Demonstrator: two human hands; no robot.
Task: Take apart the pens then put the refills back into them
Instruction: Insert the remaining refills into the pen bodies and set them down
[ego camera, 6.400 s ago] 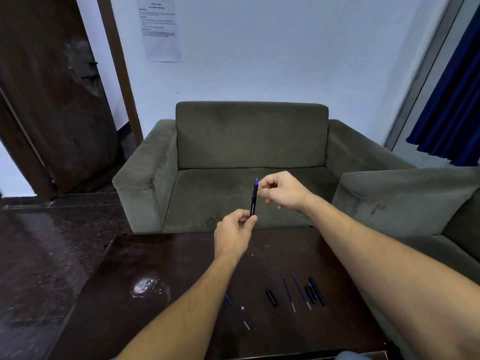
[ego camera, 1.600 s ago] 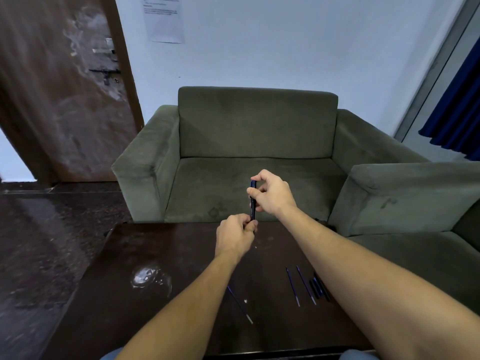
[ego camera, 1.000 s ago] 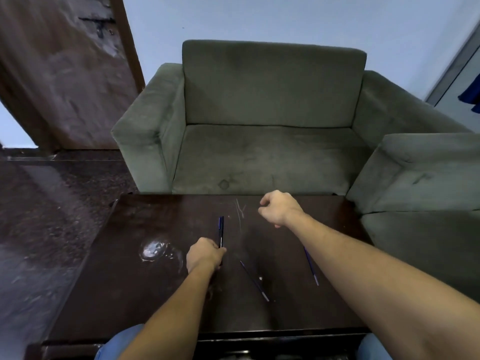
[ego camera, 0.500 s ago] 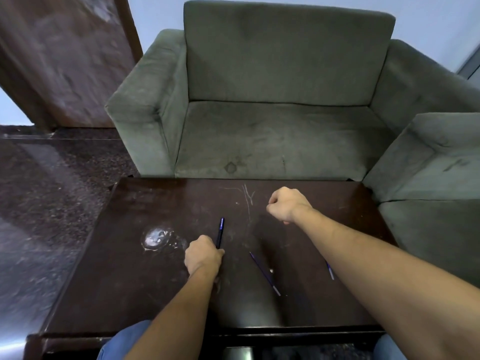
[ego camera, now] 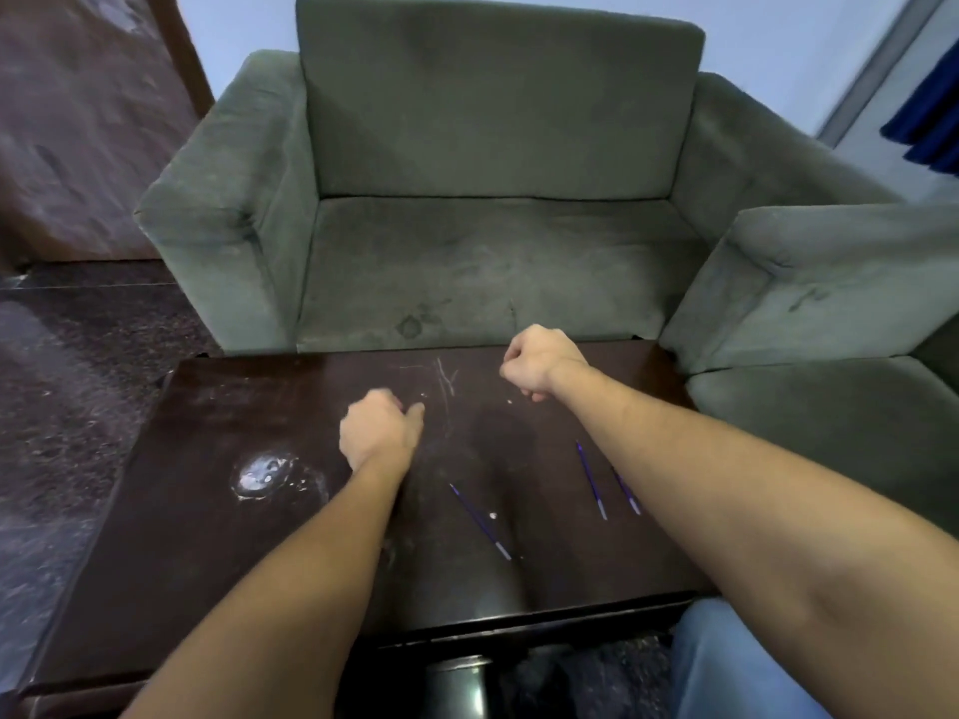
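My left hand lies knuckles-up on the dark table, its fingers curled and blurred. The pen body it gripped a moment ago is hidden under it. My right hand hovers as a closed fist near the table's far edge, and nothing shows in it. Three thin blue refills lie loose on the table. One refill is between my forearms. Two more refills lie side by side next to my right forearm, which partly covers the right one.
A shiny wet-looking patch marks the table's left part and white scratches its far middle. A green sofa stands right behind the table, with a second sofa's armrest at right.
My left hand slid forward over the pen, which no longer sticks out past it. The right fist stayed closed near the far edge. The view shifted, so two more refills show.
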